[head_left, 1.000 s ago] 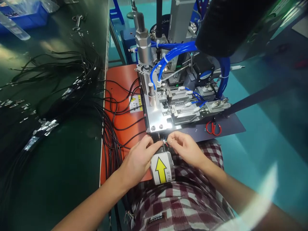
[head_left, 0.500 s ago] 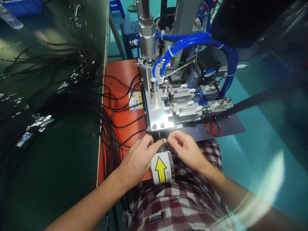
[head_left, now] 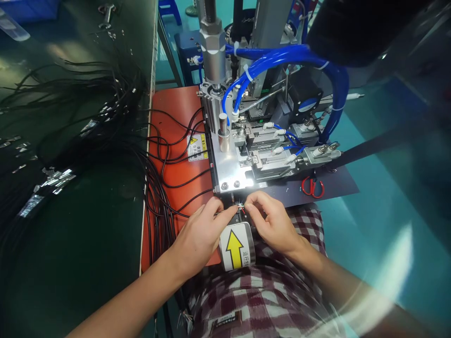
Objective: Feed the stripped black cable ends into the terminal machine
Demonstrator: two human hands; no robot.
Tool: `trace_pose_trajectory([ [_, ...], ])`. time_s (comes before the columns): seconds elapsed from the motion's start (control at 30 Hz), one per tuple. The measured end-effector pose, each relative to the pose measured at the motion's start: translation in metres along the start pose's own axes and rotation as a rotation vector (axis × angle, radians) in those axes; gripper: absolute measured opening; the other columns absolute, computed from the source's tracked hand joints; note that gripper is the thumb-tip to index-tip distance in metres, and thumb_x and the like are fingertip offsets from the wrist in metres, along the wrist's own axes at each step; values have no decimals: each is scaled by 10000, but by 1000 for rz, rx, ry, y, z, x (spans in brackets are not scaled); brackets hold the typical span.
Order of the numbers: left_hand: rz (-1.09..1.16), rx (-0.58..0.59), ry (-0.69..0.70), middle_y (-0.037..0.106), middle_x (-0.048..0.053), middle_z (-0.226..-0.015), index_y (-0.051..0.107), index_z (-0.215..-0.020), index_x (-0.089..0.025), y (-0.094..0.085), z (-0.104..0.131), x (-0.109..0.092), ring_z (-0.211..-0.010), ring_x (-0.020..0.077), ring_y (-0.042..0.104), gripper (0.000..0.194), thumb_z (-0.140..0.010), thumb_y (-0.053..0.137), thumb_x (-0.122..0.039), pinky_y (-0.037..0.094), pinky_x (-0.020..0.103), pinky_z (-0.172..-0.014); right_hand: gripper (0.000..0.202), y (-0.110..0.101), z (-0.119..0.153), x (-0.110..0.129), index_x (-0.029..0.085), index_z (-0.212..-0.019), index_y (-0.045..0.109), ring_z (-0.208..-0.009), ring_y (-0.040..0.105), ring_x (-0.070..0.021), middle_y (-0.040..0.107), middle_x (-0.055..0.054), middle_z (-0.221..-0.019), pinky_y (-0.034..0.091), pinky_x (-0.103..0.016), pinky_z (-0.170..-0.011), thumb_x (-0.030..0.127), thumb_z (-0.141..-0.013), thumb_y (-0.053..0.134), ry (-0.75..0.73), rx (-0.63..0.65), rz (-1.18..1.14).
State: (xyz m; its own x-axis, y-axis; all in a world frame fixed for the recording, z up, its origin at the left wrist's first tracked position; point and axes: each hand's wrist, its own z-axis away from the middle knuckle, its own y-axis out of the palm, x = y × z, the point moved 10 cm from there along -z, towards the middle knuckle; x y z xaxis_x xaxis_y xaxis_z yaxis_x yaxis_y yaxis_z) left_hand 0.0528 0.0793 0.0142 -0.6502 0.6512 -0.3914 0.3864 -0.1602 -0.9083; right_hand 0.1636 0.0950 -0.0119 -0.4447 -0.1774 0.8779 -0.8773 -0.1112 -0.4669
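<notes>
At the near edge of the metal machine (head_left: 227, 171), my left hand (head_left: 199, 234) is closed, its thumb and forefinger at a small bunch of thin wire ends (head_left: 241, 206). On the other side of that bunch, my right hand (head_left: 273, 223) is pinched, its fingertips close to the wires; what lies between them is too small to make out. A red strand shows among the wires. Just below them is a white label with a yellow arrow (head_left: 234, 249). Black cables (head_left: 164, 202) run over an orange board (head_left: 179, 178) beside my left hand.
Red-handled scissors (head_left: 313, 188) lie on the dark plate right of my right hand. Blue hoses (head_left: 282, 58) arch over the machine. Bundled black cables with silvery ends (head_left: 56, 180) cover the dark table at left.
The camera view has shifted slightly. Both hands stay at the wire ends, with my right fingers changed only a little.
</notes>
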Motion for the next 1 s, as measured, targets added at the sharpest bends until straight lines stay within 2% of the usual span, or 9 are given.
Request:
trace_pose_trajectory([
  [0.13, -3, 3, 2, 500, 66, -876, 552, -1211, -136, 0, 1, 0, -753, 165, 529, 368, -897, 370, -75, 521, 278, -655, 149, 2, 0, -9, 202, -785, 517, -640, 513, -153, 550, -9, -733, 391, -266, -574, 213, -924, 464, 97, 34, -58],
  [0.3, -37, 3, 4, 500, 62, -868, 560, -1205, -148, 1, 1, -1, -747, 165, 529, 365, -901, 368, -84, 519, 277, -646, 167, 18, 5, -30, 214, -786, 486, -472, 479, -120, 484, 45, -605, 363, -240, -459, 304, -926, 466, 333, 148, -326],
  [0.37, -46, 1, 8, 501, 64, -868, 563, -1202, -144, 0, 0, -1, -745, 167, 531, 361, -901, 373, -88, 519, 277, -643, 166, 16, 4, -27, 215, -785, 483, -488, 485, -128, 479, 43, -597, 367, -246, -470, 294, -929, 457, 305, 144, -272],
  [0.47, -47, -10, 19, 506, 73, -870, 573, -1191, -121, 0, 0, -3, -745, 174, 536, 355, -896, 379, -81, 520, 284, -640, 154, 4, -1, -8, 209, -790, 494, -611, 510, -157, 521, -1, -691, 389, -276, -561, 235, -929, 436, 126, 66, -33],
  [0.57, -43, -13, 22, 507, 79, -870, 577, -1186, -108, -1, 0, -3, -745, 178, 539, 350, -897, 381, -84, 521, 288, -637, 148, 0, -2, 5, 201, -801, 501, -719, 523, -182, 542, -36, -780, 401, -303, -657, 202, -926, 420, -1, 26, 59],
  [0.63, -42, -14, 21, 507, 79, -873, 577, -1188, -108, -1, 0, -3, -749, 179, 539, 351, -899, 379, -84, 521, 288, -642, 149, 1, -1, -2, 204, -796, 500, -693, 532, -178, 541, -26, -751, 406, -298, -630, 219, -926, 428, 54, 37, 1],
  [0.8, -66, 6, 11, 506, 67, -876, 567, -1199, -141, 2, 0, -1, -741, 164, 534, 357, -910, 362, -103, 517, 270, -635, 173, 22, 7, -33, 213, -782, 487, -455, 503, -134, 487, 59, -510, 392, -250, -475, 324, -914, 473, 391, 170, -381],
  [0.93, -79, 0, 17, 509, 72, -881, 563, -1202, -143, 1, 0, -1, -743, 167, 530, 366, -911, 346, -99, 516, 279, -638, 175, 11, 3, -27, 212, -752, 503, -491, 502, -126, 505, 43, -570, 362, -237, -453, 315, -894, 507, 336, 98, -240],
  [1.0, -79, -1, 22, 507, 74, -877, 567, -1198, -136, 1, 0, -2, -742, 170, 529, 367, -907, 347, -92, 514, 280, -633, 184, 12, 3, -28, 210, -748, 504, -482, 496, -123, 505, 45, -558, 358, -236, -455, 320, -894, 507, 351, 106, -265],
])
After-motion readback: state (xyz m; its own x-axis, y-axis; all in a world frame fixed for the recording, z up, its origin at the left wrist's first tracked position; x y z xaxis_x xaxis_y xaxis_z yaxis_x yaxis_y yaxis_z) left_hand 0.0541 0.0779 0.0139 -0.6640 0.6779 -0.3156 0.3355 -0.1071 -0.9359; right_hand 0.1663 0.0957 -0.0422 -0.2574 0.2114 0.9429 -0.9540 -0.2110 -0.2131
